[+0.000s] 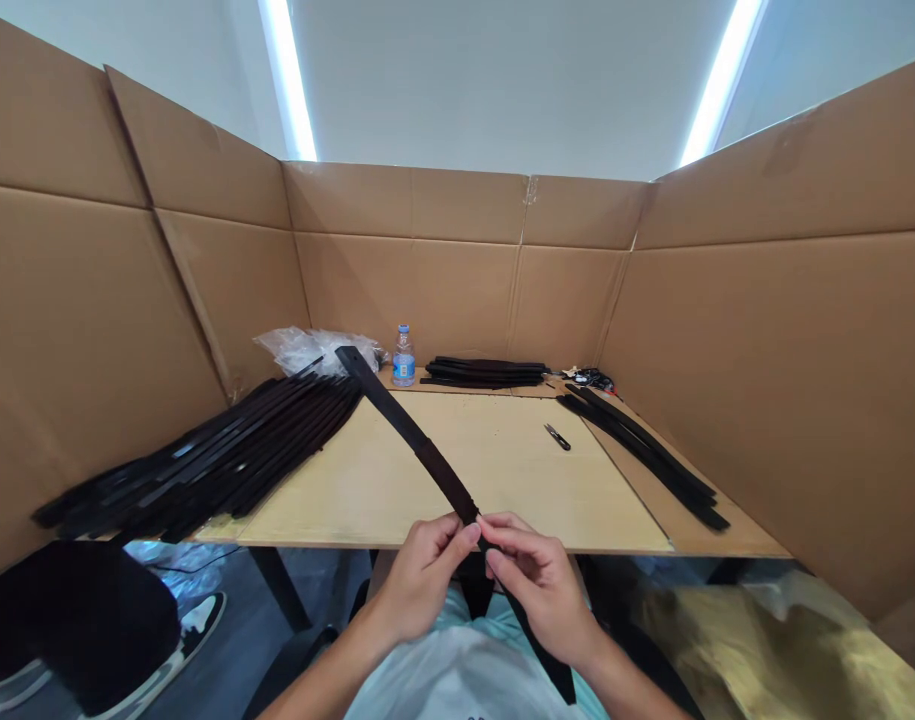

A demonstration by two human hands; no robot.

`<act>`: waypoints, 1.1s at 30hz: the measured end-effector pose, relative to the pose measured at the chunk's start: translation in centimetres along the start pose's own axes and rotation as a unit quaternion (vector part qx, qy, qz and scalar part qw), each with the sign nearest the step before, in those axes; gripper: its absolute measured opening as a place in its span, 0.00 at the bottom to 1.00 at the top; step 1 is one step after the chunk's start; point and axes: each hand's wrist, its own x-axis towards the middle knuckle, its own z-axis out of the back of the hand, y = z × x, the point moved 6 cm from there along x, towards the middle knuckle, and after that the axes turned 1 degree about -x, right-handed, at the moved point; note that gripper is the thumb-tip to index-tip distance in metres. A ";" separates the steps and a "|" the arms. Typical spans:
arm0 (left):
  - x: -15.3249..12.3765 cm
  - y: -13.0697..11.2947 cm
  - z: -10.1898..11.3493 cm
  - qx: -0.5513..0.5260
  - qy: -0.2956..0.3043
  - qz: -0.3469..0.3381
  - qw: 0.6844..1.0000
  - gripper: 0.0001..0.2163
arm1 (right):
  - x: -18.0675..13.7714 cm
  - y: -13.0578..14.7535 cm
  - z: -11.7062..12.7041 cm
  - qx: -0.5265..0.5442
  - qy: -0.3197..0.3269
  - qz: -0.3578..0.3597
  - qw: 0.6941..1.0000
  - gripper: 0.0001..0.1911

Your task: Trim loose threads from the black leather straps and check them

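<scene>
Left hand (419, 580) and right hand (543, 585) each pinch the black strap (419, 445), slanting through both grips

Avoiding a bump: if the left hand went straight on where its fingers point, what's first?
Probably the right hand: the left hand points at its fingertips, close across the black strap both pinch.
</scene>
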 end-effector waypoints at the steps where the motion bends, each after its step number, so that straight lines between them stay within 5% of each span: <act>1: 0.0 0.0 0.1 0.007 -0.010 -0.001 1.000 0.21 | 0.1 -0.2 0.1 0.003 -0.009 -0.012 1.000 0.13; 4: 0.0 0.0 0.2 0.015 -0.013 -0.006 1.000 0.21 | 0.2 -0.8 0.6 0.015 -0.046 -0.057 0.997 0.22; 12: -0.1 -0.6 -0.2 -0.013 0.015 -0.003 1.000 0.19 | -0.4 -1.2 -0.6 0.013 0.017 -0.112 0.993 0.16; 28: -0.5 -0.9 0.1 0.019 0.004 -0.023 1.000 0.23 | -0.2 -0.4 -0.2 -0.047 0.010 -0.075 0.996 0.14; 33: -0.5 -0.7 -1.1 -0.024 0.069 0.004 0.997 0.22 | -0.7 -1.5 -1.0 0.032 0.026 -0.126 0.991 0.21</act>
